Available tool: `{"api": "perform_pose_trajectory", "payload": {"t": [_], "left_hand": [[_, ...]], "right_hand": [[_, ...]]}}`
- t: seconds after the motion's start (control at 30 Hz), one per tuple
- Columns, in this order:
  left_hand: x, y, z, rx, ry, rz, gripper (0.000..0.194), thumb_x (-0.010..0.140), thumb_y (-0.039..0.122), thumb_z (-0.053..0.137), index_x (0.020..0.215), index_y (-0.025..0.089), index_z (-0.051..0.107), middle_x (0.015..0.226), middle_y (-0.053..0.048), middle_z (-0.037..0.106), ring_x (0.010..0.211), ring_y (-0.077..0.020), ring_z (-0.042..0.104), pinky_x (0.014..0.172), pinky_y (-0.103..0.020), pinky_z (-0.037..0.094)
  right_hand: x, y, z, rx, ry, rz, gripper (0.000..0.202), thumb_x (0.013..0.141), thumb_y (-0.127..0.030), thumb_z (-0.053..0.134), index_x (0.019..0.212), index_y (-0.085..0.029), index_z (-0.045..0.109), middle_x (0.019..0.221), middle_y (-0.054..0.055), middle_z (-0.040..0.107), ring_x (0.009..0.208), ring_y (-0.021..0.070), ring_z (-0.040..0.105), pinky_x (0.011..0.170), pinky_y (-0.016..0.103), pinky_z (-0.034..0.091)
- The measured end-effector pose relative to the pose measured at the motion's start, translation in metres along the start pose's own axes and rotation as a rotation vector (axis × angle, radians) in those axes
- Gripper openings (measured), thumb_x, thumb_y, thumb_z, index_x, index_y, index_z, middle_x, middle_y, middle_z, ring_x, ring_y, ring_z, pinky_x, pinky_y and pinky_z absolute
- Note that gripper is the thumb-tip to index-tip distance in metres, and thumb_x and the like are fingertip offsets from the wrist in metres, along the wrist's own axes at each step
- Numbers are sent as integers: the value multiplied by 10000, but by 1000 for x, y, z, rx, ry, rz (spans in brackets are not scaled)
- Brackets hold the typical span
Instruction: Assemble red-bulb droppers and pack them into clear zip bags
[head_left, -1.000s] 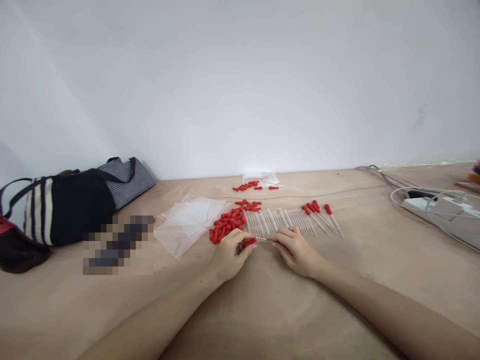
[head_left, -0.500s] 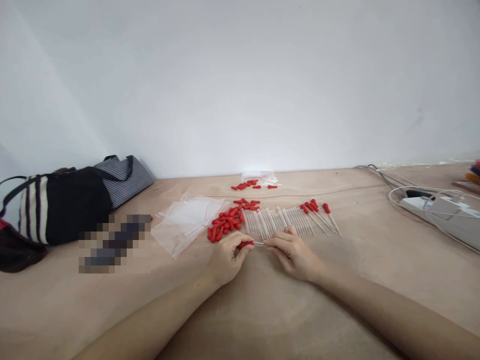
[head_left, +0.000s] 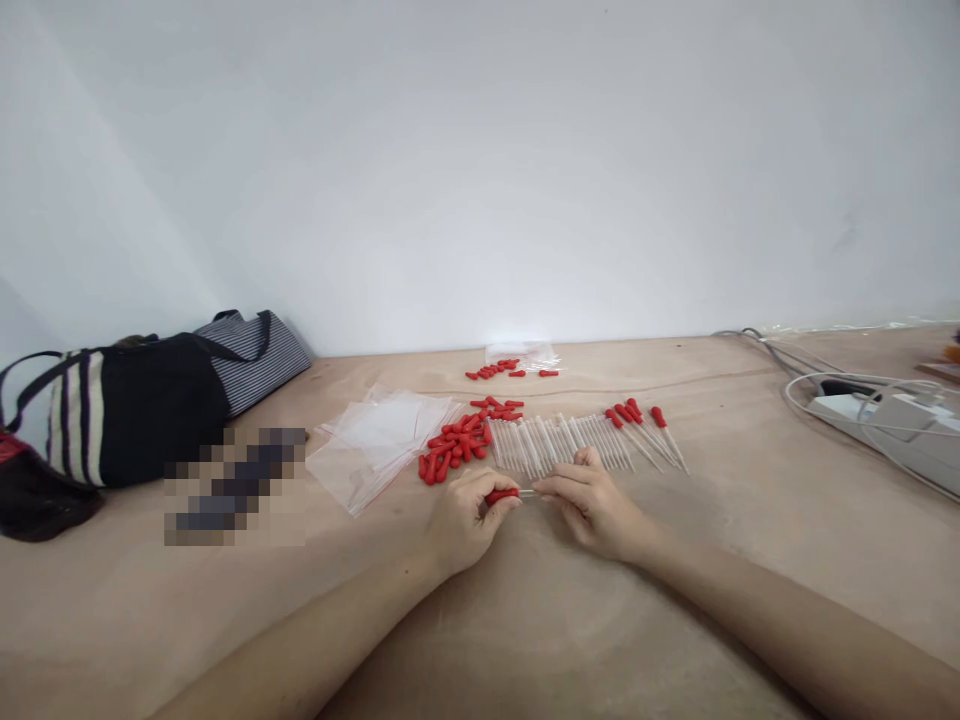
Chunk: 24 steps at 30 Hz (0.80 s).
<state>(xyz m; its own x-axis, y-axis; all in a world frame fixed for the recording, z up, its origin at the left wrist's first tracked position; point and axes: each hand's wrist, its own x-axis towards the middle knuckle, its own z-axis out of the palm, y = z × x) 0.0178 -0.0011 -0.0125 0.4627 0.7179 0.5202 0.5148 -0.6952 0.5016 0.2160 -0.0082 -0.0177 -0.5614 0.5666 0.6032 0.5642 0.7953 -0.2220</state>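
A plain pale wall rises behind a broad, light-brown bench where a person's two bare hands work close together; picture a clock face centred on the small gap between them. At 9 o'clock, the left hand pinches a red bulb between thumb and fingers; at 3, the right hand has its fingertips closed on a slim clear tube. The tube's end meets the bulb's mouth at the centre, though how far it sits inside cannot be told. The bulb looks soft and rubbery, light and probably a little grippy, best held firmly near its neck. The tube seems stiff, light and smooth — perhaps slippery, and fragile if it is glass — so a gentle hold close to the joint should limit bending. At 12 lies a row of clear tubes; at 10, a loose pile of red bulbs; at 2, a few bulb-topped tubes. Clear plastic bags overlap between 9 and 10, and farther out that way sits a black bag. A white power strip with cables rests far off, near 3.
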Motion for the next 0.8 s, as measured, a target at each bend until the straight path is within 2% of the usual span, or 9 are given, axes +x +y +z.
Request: {"api": "perform_pose_trajectory", "payload": {"t": [0.53, 0.8], "left_hand": [[0, 2, 1, 145, 18, 178, 122, 826, 249, 507, 756, 178, 577, 684, -3, 639, 628, -131, 549, 701, -297, 346], [1, 4, 1, 288, -40, 217, 185, 857, 227, 428, 779, 196, 593, 717, -15, 641, 662, -145, 527, 757, -329, 310]], "right_hand": [[2, 0, -5, 107, -68, 27, 209, 825, -118, 379, 855, -178, 577, 714, 20, 598, 636, 119, 494, 678, 300, 266], [2, -4, -9, 111, -115, 50, 203, 844, -145, 375, 880, -183, 570, 762, 22, 621, 677, 123, 529, 699, 306, 280]]}}
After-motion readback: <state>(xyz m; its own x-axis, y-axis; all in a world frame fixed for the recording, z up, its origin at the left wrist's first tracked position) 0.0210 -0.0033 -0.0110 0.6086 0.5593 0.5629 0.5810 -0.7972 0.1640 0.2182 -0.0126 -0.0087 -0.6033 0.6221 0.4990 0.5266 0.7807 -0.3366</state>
